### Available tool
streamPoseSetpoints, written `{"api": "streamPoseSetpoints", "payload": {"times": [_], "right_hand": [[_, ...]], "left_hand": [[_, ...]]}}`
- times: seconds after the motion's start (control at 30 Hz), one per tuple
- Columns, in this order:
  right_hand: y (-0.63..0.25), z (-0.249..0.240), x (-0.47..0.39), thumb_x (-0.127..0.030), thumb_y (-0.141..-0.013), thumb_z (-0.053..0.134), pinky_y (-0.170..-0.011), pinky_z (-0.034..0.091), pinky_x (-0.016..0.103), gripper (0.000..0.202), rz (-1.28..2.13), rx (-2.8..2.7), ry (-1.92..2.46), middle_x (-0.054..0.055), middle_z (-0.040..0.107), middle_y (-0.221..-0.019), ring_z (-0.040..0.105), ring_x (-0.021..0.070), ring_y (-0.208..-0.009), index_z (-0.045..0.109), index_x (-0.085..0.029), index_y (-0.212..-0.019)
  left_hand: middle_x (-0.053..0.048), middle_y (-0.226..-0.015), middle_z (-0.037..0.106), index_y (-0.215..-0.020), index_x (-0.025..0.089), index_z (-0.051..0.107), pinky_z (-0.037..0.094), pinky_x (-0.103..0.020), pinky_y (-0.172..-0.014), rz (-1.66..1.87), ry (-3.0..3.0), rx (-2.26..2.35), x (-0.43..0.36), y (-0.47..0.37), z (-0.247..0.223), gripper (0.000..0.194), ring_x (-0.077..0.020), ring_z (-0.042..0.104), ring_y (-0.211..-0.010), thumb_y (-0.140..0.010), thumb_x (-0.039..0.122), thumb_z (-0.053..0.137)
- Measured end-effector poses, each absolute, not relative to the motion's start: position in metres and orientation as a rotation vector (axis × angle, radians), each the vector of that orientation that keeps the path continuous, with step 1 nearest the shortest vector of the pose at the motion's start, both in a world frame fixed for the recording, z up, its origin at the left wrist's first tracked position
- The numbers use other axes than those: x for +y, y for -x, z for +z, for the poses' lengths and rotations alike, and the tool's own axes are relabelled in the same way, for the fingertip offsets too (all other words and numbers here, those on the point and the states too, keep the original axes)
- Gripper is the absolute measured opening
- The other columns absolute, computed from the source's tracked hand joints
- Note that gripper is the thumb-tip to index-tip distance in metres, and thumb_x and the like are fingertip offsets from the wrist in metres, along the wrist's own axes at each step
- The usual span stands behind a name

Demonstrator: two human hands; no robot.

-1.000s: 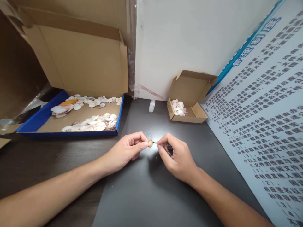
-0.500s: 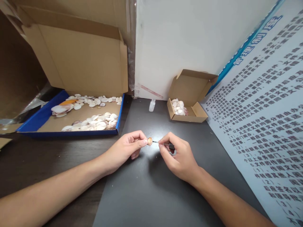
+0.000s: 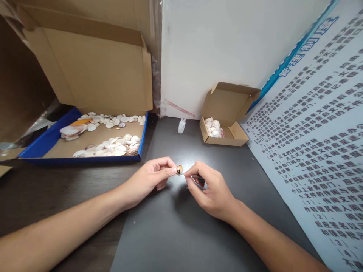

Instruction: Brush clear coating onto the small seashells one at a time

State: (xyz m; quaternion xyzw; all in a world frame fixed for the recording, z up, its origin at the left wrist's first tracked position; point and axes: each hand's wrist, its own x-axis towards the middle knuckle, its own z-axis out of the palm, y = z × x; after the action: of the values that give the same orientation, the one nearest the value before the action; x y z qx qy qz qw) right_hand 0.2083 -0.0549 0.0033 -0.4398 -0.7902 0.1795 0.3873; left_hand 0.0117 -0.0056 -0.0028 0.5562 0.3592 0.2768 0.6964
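Between the thumb and fingers of my left hand [image 3: 159, 173] is a small brownish-orange shell [image 3: 180, 168], with a dark patch showing on it. My right hand [image 3: 211, 189] pinches a thin brush [image 3: 200, 179] with a black handle, mostly covered by the fingers. The brush tip reaches the shell, though whether it presses on the surface or goes inside is too small to tell. Beyond the hands, a small white bottle [image 3: 181, 126] stands upright on the dark grey mat [image 3: 159, 234].
On the left, an open blue-edged cardboard box [image 3: 143, 138] holds many pale shells and an orange piece. A smaller open carton [image 3: 227, 141] with white shells stands at the back right. A white panel [image 3: 210, 41] rises behind; a printed board [image 3: 320, 124] borders the right.
My right hand has moved slightly left, bringing the brush closer to the shell. A dark patch now shows on the shell. My left hand has stayed nearly still.
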Motion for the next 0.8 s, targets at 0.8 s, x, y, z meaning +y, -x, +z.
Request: {"api": "streamPoseSetpoints", "payload": {"times": [0.8], "right_hand": [[-0.2089,0.0075,-0.0583,-0.008,-0.082,0.051,-0.051,0.038,0.024,0.014,0.388,-1.877,1.077,-0.004,0.049,-0.064,0.044,0.0109,-0.053,0.055,-0.021,-0.081]], "left_hand": [[0.008,-0.052,0.039,-0.075,0.018,0.058,0.023,-0.023,-0.049,0.633,-1.189,0.815,-0.0061,-0.0117,-0.0013,0.025,-0.0081,0.032,-0.049,-0.084,0.040,0.066]]}}
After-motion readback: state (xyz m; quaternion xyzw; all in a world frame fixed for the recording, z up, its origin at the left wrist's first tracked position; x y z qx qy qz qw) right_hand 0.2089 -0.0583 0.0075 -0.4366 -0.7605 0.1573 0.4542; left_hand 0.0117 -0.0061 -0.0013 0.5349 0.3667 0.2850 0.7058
